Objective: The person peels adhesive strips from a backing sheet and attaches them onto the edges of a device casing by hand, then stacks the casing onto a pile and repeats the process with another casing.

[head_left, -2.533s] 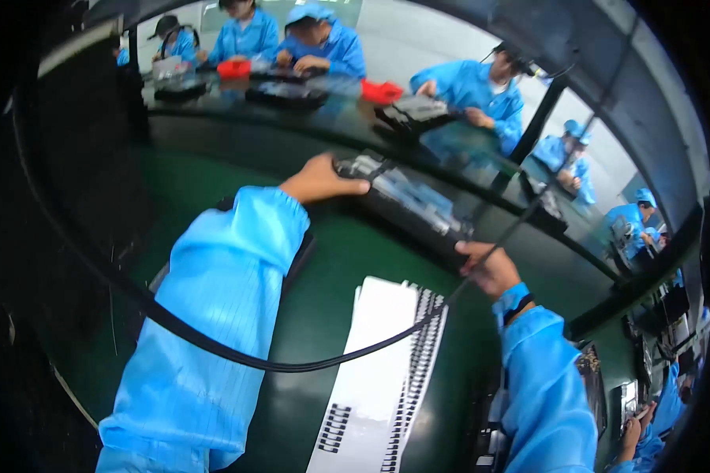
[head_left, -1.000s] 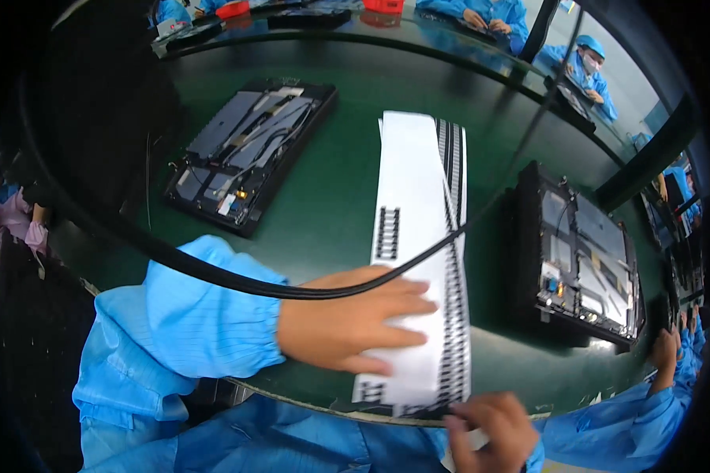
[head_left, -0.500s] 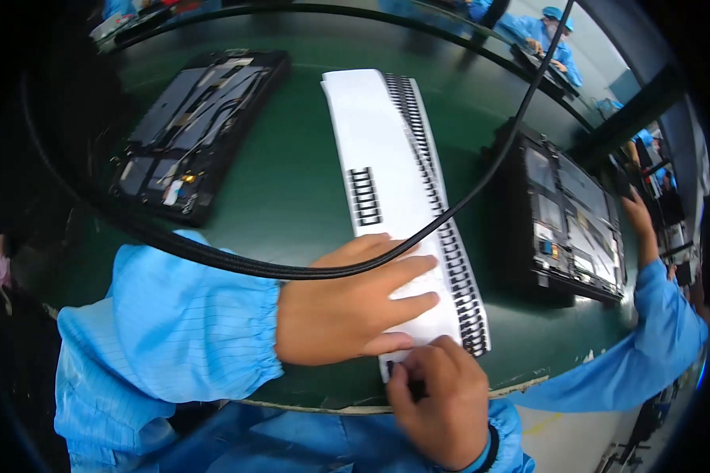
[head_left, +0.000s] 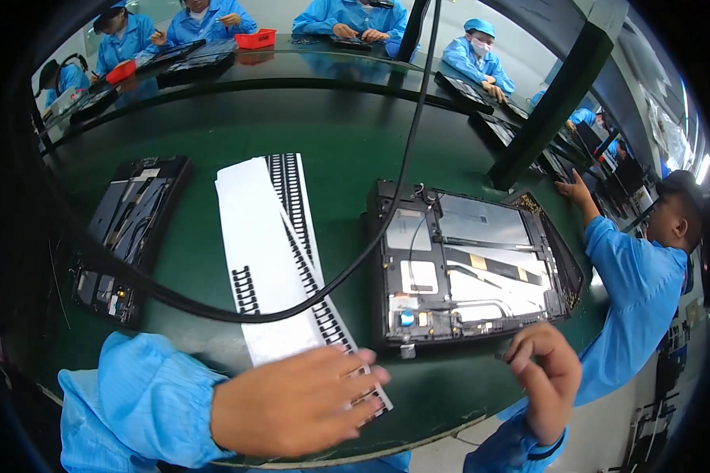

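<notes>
White paper sheets (head_left: 248, 205) lie fanned on the green bench, with rows of black ladder-shaped stickers (head_left: 285, 185) along their edges. My left hand (head_left: 292, 406) rests over the near end of the sheets, fingers spread and slightly blurred. My right hand (head_left: 546, 378) is raised off the sheets, close to the near right corner of an open black-framed device (head_left: 489, 236). Its thumb and forefinger pinch a small dark piece (head_left: 501, 356), too small to make out fully. Flat silver panels, cables and yellow tape show inside that device.
Another open device (head_left: 130, 229) lies at the left. A black cable (head_left: 355, 268) hangs across the view. At the right stand a green post (head_left: 560, 94) and a co-worker (head_left: 635, 260) in blue, reaching forward. Other people work across the bench, near a red bin (head_left: 255, 39).
My right hand has lifted off the near end of the sheets and moved right, toward the right-hand device. My view has swung up and to the right. The left hand stays by the sheets.
</notes>
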Motion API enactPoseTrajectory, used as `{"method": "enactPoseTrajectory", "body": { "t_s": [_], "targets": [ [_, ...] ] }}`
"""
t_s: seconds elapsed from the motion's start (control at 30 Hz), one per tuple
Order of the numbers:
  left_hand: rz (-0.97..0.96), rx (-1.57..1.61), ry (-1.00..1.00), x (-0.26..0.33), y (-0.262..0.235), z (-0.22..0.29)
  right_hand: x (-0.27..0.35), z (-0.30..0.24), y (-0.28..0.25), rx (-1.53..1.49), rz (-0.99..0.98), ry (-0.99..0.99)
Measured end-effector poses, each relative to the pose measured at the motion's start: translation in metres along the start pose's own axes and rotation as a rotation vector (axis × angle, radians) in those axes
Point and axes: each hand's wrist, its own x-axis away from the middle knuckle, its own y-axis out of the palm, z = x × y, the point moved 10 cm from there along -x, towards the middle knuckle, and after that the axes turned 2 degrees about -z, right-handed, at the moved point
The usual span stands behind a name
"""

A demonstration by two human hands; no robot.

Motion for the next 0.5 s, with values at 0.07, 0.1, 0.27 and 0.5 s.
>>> {"method": "enactPoseTrajectory", "body": {
  "t_s": [0.07, 0.1, 0.27, 0.5],
  "targets": [
    [0.032, -0.045, 0.068, -0.029, -0.005, 0.011, -0.017, 0.001, -0.006, 0.089, -0.086, -0.088],
    [0.044, -0.117, 0.136, -0.046, -0.007, 0.015, -0.025, 0.004, -0.008, 0.083, -0.081, -0.085],
    [0.101, -0.149, 0.164, -0.064, 0.016, -0.006, -0.039, 0.011, 0.016, -0.043, -0.277, -0.153],
    [0.065, -0.223, 0.125, -0.059, 0.024, -0.007, -0.046, 0.015, 0.02, -0.029, -0.204, -0.039]
  ]
}}
